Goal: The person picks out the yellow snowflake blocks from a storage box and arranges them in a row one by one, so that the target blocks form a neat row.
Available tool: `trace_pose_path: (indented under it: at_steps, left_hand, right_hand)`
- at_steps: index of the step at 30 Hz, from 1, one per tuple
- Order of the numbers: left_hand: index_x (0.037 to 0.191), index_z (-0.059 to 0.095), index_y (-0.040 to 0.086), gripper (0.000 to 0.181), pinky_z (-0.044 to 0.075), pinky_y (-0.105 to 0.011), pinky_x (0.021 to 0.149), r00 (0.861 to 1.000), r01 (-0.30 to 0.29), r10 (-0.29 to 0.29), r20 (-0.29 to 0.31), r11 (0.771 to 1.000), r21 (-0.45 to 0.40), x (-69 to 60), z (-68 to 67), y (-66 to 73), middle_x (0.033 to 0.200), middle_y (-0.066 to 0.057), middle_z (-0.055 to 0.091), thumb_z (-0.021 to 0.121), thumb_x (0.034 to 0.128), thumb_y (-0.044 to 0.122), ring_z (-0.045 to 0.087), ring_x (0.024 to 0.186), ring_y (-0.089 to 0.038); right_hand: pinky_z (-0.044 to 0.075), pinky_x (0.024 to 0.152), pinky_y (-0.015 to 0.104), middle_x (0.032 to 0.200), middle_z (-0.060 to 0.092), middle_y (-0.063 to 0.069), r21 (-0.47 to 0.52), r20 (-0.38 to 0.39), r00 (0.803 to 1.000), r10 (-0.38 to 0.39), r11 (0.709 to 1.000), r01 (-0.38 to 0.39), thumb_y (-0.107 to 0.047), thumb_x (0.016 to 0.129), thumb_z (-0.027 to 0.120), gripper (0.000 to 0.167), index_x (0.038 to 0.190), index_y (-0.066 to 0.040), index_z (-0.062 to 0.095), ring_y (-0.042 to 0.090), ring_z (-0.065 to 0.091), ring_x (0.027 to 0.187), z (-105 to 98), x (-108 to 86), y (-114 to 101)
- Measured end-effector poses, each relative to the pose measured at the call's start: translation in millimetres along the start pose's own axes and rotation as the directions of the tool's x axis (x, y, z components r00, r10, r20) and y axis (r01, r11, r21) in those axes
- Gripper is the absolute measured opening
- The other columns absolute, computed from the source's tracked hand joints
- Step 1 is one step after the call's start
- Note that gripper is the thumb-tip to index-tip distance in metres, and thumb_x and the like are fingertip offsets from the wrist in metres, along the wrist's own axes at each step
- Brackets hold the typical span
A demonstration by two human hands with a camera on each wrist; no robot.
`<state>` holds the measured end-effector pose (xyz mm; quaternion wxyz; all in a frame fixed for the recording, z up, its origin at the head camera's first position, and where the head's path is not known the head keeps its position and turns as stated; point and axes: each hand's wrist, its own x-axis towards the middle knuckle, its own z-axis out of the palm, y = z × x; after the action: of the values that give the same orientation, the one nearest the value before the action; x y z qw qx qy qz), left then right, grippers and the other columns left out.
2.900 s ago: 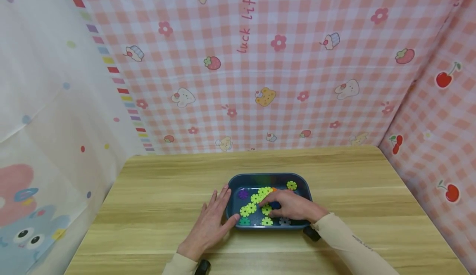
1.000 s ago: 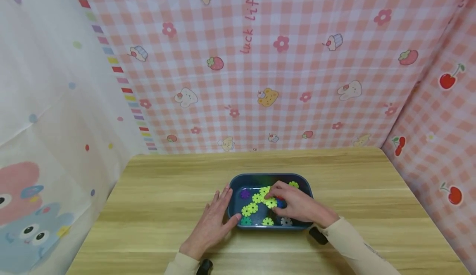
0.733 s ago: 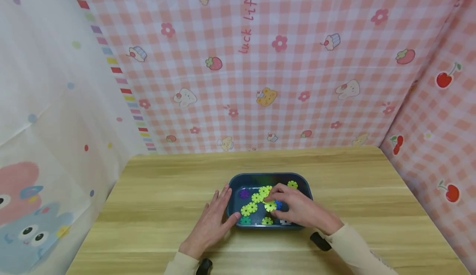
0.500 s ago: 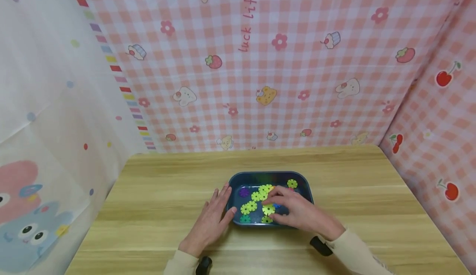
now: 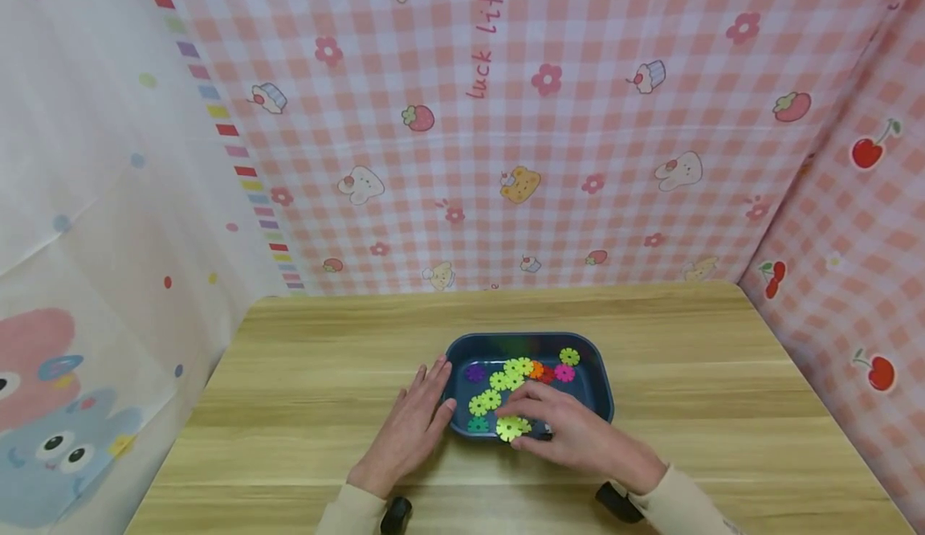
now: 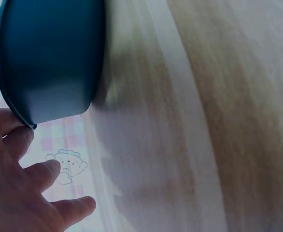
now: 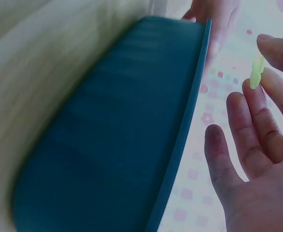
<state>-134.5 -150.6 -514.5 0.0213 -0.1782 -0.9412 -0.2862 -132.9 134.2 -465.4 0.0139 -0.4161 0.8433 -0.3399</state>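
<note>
In the head view a dark blue tray (image 5: 601, 374) holds flower-shaped discs, several of them yellow-green (image 5: 491, 399). The right hand (image 5: 567, 430), over the tray's near side, pinches a yellow-green disc (image 5: 509, 428); in the right wrist view this disc (image 7: 257, 72) appears edge-on between thumb and finger, above the rim. The left hand (image 5: 405, 430) rests its fingers on the tray's left rim, and in the left wrist view the hand (image 6: 21, 179) touches the tray wall (image 6: 54, 58) with other fingers spread. Part of the tray is hidden under the right hand.
Inside the tray also lie a purple disc (image 5: 474, 372), a green disc (image 5: 478, 424), an orange disc (image 5: 536, 369), a red one and a pink disc (image 5: 564, 373). The wooden table (image 5: 347, 350) surrounds the tray, with patterned cloth (image 5: 462, 149) behind and at both sides.
The right hand has moved toward the tray's near side with a yellow-green disc in its pinch, uncovering the orange, red and pink discs. The left hand stays at the left rim.
</note>
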Motion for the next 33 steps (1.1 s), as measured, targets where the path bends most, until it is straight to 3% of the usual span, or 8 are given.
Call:
trace_pose_path:
  at_steps: [10,15,22,33]
  left_hand:
    - [0.163,0.033,0.008,0.059,0.028,-0.074,0.114,1.000,0.004,-0.004,0.007,1.000,-0.007,0.1,-1.7,1.9,0.170,-0.006,0.025,0.044,0.1115,0.035,0.025,0.154,-0.041]
    - [0.163,0.032,0.008,0.060,0.028,-0.074,0.114,1.000,0.007,-0.007,0.010,1.000,-0.012,0.9,-1.2,1.7,0.171,-0.005,0.023,0.043,0.1117,0.037,0.024,0.154,-0.041]
    - [0.163,0.032,0.008,0.059,0.028,-0.073,0.114,1.000,0.009,-0.009,0.010,1.000,-0.007,1.9,0.0,0.5,0.171,-0.005,0.024,0.044,0.1116,0.036,0.025,0.154,-0.041]
    - [0.163,0.032,0.008,0.059,0.028,-0.073,0.115,1.000,0.014,-0.014,0.007,1.000,-0.020,0.7,0.0,2.2,0.171,-0.006,0.024,0.046,0.1114,0.033,0.025,0.154,-0.040]
  right_hand:
    - [0.056,0.098,0.030,0.124,0.064,-0.008,0.033,-0.018,0.991,-0.132,0.991,0.132,-0.014,0.092,0.081,0.032,0.123,-0.017,0.072,0.010,0.062,0.114,16.2,0.3,-11.2]
    - [0.055,0.099,0.029,0.125,0.064,-0.009,0.044,0.017,0.993,-0.119,0.992,0.118,-0.016,0.094,0.079,0.034,0.127,-0.021,0.071,0.008,0.060,0.114,20.6,0.8,-18.7]
    - [0.054,0.102,0.029,0.125,0.065,-0.009,0.055,0.051,0.984,-0.173,0.984,0.170,-0.015,0.094,0.079,0.034,0.126,-0.020,0.070,0.007,0.061,0.116,31.4,3.1,-23.0]
    - [0.051,0.105,0.027,0.129,0.066,-0.009,0.097,0.141,0.980,-0.144,0.987,0.131,-0.021,0.100,0.072,0.030,0.129,-0.017,0.070,0.003,0.060,0.119,45.9,3.6,-27.2]
